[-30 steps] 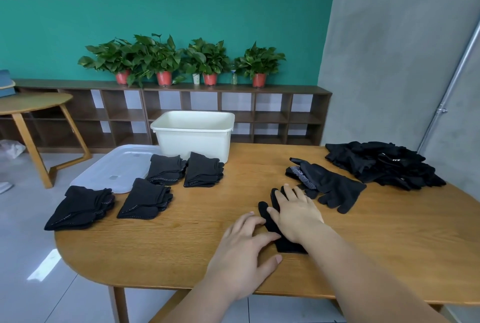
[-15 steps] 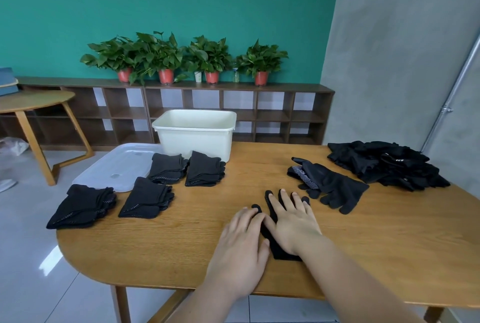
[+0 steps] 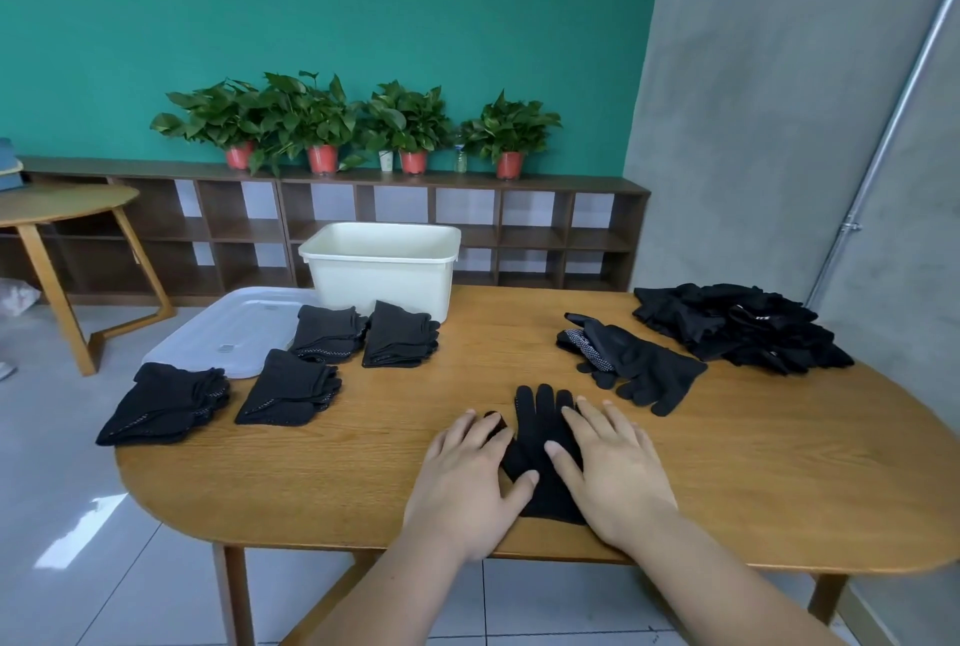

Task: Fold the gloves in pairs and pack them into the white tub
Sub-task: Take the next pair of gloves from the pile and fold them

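The left grip [image 3: 467, 479] and the right grip [image 3: 613, 474], both bare hands, lie flat with fingers straight and slightly spread. They press down on a black glove [image 3: 537, 432] that lies on the worktop [image 3: 779, 448] between them. Neither grip curls round anything. The glove's fingers point away from the person and show beyond the fingertips of both grips, while its cuff end lies under the edges of the two palms. Ahead of the right grip and a little to its right lies a loose pair of gloves [image 3: 639, 367], one showing a dotted palm. Further off the same way sits the heap of unfolded gloves [image 3: 737, 328]. Well ahead of the left grip stands the white tub [image 3: 384, 282], with two folded pairs [image 3: 327, 333] [image 3: 400, 341] just in front of it. To the left of the left grip lie two more folded pairs [image 3: 291, 388] [image 3: 166, 404]. Beyond them lies a clear lid [image 3: 228, 328], just beside the tub.
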Available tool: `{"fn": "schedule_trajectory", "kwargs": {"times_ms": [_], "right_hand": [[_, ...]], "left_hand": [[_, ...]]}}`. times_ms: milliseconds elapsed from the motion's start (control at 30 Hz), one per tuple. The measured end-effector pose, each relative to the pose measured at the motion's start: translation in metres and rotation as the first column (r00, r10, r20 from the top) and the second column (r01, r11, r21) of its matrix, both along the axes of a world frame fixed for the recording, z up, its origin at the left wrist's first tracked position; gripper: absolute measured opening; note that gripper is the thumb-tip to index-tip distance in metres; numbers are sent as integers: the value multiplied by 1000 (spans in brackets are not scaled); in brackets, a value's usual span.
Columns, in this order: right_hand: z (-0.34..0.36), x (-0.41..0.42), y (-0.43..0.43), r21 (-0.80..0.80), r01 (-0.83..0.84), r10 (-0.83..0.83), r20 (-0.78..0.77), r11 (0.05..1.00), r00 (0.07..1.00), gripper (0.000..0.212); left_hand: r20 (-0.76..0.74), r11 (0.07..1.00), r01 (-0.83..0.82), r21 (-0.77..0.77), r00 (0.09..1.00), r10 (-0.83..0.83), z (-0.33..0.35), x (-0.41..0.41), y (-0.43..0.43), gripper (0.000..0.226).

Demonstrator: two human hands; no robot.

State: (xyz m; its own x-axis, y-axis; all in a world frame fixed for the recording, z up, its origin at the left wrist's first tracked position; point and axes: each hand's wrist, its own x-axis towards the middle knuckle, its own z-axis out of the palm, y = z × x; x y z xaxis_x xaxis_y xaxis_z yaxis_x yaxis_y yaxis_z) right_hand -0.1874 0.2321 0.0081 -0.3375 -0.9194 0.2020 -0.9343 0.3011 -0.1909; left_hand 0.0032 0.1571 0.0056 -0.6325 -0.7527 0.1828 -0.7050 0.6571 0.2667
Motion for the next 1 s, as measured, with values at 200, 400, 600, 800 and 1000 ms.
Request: {"fn": "schedule_trajectory", "kwargs": {"times_ms": [200, 400, 600, 800, 1000], "right_hand": [[-13, -8, 17, 34, -85, 84, 39, 996, 996, 71], [-12, -9, 18, 5, -51, 50, 49, 999, 998, 70], [-11, -12, 21, -166, -75, 104, 169, 983, 980, 59], [-15, -15, 23, -231, -81, 119, 157, 970, 980, 47], [-14, -13, 29, -384, -134, 205, 148, 913, 968, 34]], "left_hand": [[-27, 1000, -2, 1, 1000, 2, -2, 2, 0, 74], [-12, 1000, -9, 12, 1000, 10, -2, 3, 1, 75], [-203, 996, 80, 36, 977, -71, -1, 9, 0, 64], [-275, 982, 168, 85, 951, -139, -4, 14, -2, 45], [-274, 991, 122, 47, 956, -104, -7, 12, -4, 42]]}}
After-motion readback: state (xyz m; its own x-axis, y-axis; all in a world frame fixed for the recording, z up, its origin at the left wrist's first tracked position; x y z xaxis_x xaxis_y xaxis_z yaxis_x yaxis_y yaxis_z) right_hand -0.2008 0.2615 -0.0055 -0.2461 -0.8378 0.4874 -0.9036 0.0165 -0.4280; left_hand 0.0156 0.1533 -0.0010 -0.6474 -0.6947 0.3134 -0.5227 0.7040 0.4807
